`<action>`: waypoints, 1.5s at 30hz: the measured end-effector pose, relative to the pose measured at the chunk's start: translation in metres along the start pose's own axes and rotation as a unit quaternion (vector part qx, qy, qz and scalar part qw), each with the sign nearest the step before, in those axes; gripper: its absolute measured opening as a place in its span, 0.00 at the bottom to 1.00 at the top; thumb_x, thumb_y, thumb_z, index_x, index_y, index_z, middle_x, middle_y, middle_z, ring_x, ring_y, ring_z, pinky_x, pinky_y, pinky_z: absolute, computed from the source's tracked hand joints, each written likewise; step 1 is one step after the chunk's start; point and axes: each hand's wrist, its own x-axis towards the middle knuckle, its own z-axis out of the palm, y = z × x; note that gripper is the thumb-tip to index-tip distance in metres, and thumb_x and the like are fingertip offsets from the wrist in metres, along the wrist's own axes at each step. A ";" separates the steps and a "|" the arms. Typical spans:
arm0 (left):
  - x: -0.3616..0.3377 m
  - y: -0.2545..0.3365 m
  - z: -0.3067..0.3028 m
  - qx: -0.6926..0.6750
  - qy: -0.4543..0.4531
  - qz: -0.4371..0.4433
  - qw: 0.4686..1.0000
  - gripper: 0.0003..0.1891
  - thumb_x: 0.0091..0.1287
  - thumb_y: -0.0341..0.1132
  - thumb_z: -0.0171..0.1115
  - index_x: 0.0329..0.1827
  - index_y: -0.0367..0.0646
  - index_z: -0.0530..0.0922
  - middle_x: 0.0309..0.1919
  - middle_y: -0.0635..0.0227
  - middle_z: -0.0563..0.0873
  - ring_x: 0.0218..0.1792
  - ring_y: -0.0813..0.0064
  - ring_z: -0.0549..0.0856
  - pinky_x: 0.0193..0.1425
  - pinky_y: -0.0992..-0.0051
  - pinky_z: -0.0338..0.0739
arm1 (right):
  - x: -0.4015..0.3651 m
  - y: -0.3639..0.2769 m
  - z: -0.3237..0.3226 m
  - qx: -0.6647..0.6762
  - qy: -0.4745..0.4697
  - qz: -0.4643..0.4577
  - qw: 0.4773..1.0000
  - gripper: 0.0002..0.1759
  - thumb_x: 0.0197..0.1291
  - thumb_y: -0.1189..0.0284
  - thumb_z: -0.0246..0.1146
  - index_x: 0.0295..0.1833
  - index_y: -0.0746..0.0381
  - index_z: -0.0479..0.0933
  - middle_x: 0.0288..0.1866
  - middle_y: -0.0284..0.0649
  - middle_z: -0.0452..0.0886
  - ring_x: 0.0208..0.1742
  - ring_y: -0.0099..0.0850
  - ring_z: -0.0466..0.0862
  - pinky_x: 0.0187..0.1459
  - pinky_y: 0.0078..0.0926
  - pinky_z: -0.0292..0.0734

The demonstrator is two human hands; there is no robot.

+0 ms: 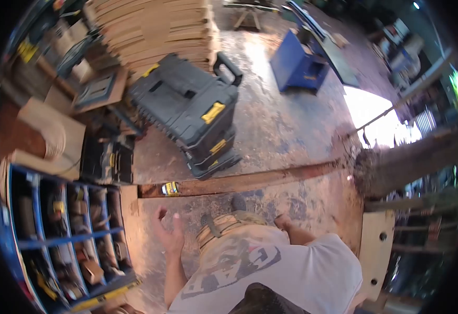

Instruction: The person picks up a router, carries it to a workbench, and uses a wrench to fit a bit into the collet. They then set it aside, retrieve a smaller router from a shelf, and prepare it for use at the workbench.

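My left hand (pixel 169 230) is held out in front of my body on the left, its thumb and fingers apart and slightly curled, with nothing in it. It is nearest to a small yellow and black pack (pixel 170 188) lying in a groove across the floor. My right hand (pixel 282 222) hangs low beside my waist; its fingers are too small and partly hidden to make out. Ahead stands a large black toolbox (pixel 187 99) with yellow latches and a raised handle, apart from both hands.
On the left is a blue-edged compartment rack (pixel 72 238) filled with tools and parts. An open black case (pixel 108 159) stands behind it. Stacked wooden boards (pixel 155 26) rise behind the toolbox. A blue box (pixel 298 62) sits farther off. A thick timber post (pixel 407 162) is at right.
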 end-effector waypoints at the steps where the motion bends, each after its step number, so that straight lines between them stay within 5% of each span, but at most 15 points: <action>1: 0.007 -0.004 0.005 -0.004 0.001 -0.013 1.000 0.23 0.65 0.30 0.71 0.62 0.34 0.77 0.49 0.56 0.83 0.51 0.62 0.82 0.60 0.63 0.76 | -0.022 -0.021 -0.006 0.060 -0.029 0.054 0.996 0.17 0.59 0.62 0.64 0.45 0.62 0.89 0.40 0.49 0.91 0.44 0.39 0.91 0.50 0.39 0.84; 7: 0.035 -0.005 0.074 0.149 -0.292 -0.035 0.944 0.18 0.63 0.32 0.71 0.53 0.33 0.82 0.34 0.56 0.86 0.42 0.61 0.86 0.51 0.63 0.80 | -0.011 -0.002 -0.005 0.226 0.125 0.021 0.966 0.21 0.56 0.58 0.69 0.48 0.62 0.89 0.36 0.49 0.90 0.36 0.36 0.90 0.44 0.38 0.85; 13: 0.039 0.078 0.273 0.153 -0.405 0.224 0.873 0.33 0.63 0.37 0.72 0.70 0.33 0.73 0.60 0.46 0.80 0.62 0.49 0.79 0.68 0.58 0.74 | 0.082 0.124 0.012 0.435 0.176 0.155 0.869 0.15 0.60 0.68 0.61 0.43 0.66 0.88 0.27 0.45 0.86 0.28 0.35 0.89 0.28 0.36 0.86; 16: 0.043 0.075 0.370 0.136 -0.515 0.105 0.840 0.38 0.64 0.40 0.71 0.75 0.34 0.66 0.71 0.44 0.72 0.71 0.47 0.71 0.76 0.58 0.67 | 0.116 0.164 -0.062 0.413 0.095 0.170 0.890 0.15 0.60 0.69 0.59 0.43 0.66 0.87 0.28 0.44 0.86 0.28 0.36 0.89 0.28 0.36 0.87; 20: 0.058 0.016 0.417 0.222 -0.557 -0.040 0.799 0.32 0.67 0.48 0.69 0.68 0.36 0.76 0.52 0.46 0.86 0.57 0.48 0.85 0.66 0.59 0.78 | 0.151 0.186 -0.138 0.465 0.132 0.199 0.853 0.16 0.61 0.67 0.59 0.42 0.66 0.88 0.31 0.46 0.88 0.28 0.38 0.89 0.30 0.39 0.87; 22: 0.071 -0.028 0.415 0.235 -0.521 -0.161 0.804 0.27 0.68 0.53 0.66 0.59 0.39 0.84 0.38 0.50 0.90 0.47 0.51 0.90 0.57 0.59 0.82 | 0.191 0.202 -0.171 0.397 0.144 0.181 0.888 0.15 0.60 0.67 0.61 0.41 0.66 0.88 0.31 0.48 0.88 0.30 0.37 0.89 0.31 0.39 0.87; 24: 0.065 -0.086 0.405 0.294 -0.421 -0.131 0.848 0.22 0.69 0.53 0.65 0.48 0.41 0.87 0.33 0.56 0.90 0.40 0.57 0.91 0.48 0.59 0.83 | 0.241 0.204 -0.208 0.308 0.174 0.151 0.923 0.15 0.60 0.66 0.62 0.40 0.66 0.88 0.32 0.48 0.89 0.32 0.36 0.90 0.35 0.39 0.87; 26: 0.060 -0.115 0.405 0.333 -0.390 -0.240 0.825 0.22 0.70 0.53 0.65 0.47 0.40 0.87 0.32 0.57 0.90 0.39 0.58 0.90 0.47 0.59 0.83 | 0.289 0.204 -0.241 0.188 0.217 0.110 0.952 0.15 0.59 0.65 0.63 0.39 0.65 0.89 0.32 0.48 0.89 0.36 0.37 0.91 0.40 0.38 0.87; 28: 0.054 -0.139 0.432 0.329 -0.437 -0.336 0.767 0.22 0.70 0.53 0.64 0.45 0.40 0.87 0.32 0.58 0.90 0.38 0.60 0.90 0.45 0.60 0.82 | 0.357 0.199 -0.274 0.266 0.186 0.111 0.939 0.16 0.57 0.63 0.64 0.40 0.64 0.89 0.35 0.49 0.90 0.41 0.40 0.91 0.47 0.39 0.86; 31: 0.074 -0.145 0.518 0.323 -0.538 -0.304 0.716 0.22 0.70 0.53 0.64 0.43 0.39 0.86 0.31 0.60 0.89 0.36 0.62 0.90 0.42 0.60 0.82 | 0.401 0.145 -0.390 0.362 0.213 0.015 0.907 0.19 0.58 0.59 0.63 0.41 0.63 0.89 0.38 0.49 0.91 0.43 0.46 0.90 0.53 0.40 0.83; 35: 0.195 -0.150 0.682 0.293 -0.594 -0.047 0.748 0.22 0.70 0.52 0.63 0.40 0.38 0.86 0.30 0.62 0.89 0.33 0.64 0.89 0.39 0.61 0.81 | 0.502 0.111 -0.484 0.263 0.205 0.072 0.940 0.17 0.59 0.62 0.66 0.43 0.64 0.89 0.37 0.47 0.91 0.42 0.41 0.91 0.49 0.42 0.83; 36: 0.263 -0.083 0.734 0.079 -0.445 -0.427 0.783 0.21 0.69 0.50 0.65 0.37 0.36 0.85 0.28 0.65 0.87 0.30 0.68 0.87 0.35 0.64 0.80 | 0.553 0.126 -0.480 0.265 0.233 0.059 0.934 0.17 0.59 0.62 0.66 0.43 0.64 0.89 0.37 0.48 0.91 0.41 0.40 0.91 0.47 0.42 0.84; 38: 0.354 -0.067 0.824 0.089 -0.297 -0.320 0.895 0.20 0.66 0.48 0.68 0.41 0.35 0.85 0.31 0.61 0.89 0.33 0.64 0.89 0.39 0.64 0.81 | 0.604 0.120 -0.527 0.261 0.250 0.040 0.931 0.17 0.60 0.61 0.66 0.42 0.65 0.89 0.37 0.50 0.90 0.38 0.38 0.90 0.43 0.40 0.84; 41: 0.500 -0.005 0.935 0.203 -0.310 -0.113 0.922 0.27 0.65 0.50 0.68 0.61 0.39 0.83 0.48 0.52 0.90 0.51 0.58 0.90 0.57 0.63 0.82 | 0.620 0.067 -0.659 0.310 0.188 0.072 0.929 0.18 0.62 0.61 0.66 0.40 0.67 0.88 0.36 0.51 0.89 0.34 0.34 0.89 0.37 0.37 0.84; 45: 0.629 0.076 1.058 0.089 -0.354 -0.081 0.928 0.29 0.66 0.49 0.68 0.65 0.39 0.81 0.47 0.53 0.90 0.50 0.60 0.90 0.58 0.64 0.83 | 0.698 0.001 -0.786 0.445 0.087 0.148 0.879 0.16 0.63 0.64 0.64 0.46 0.66 0.87 0.41 0.52 0.89 0.36 0.36 0.88 0.42 0.37 0.83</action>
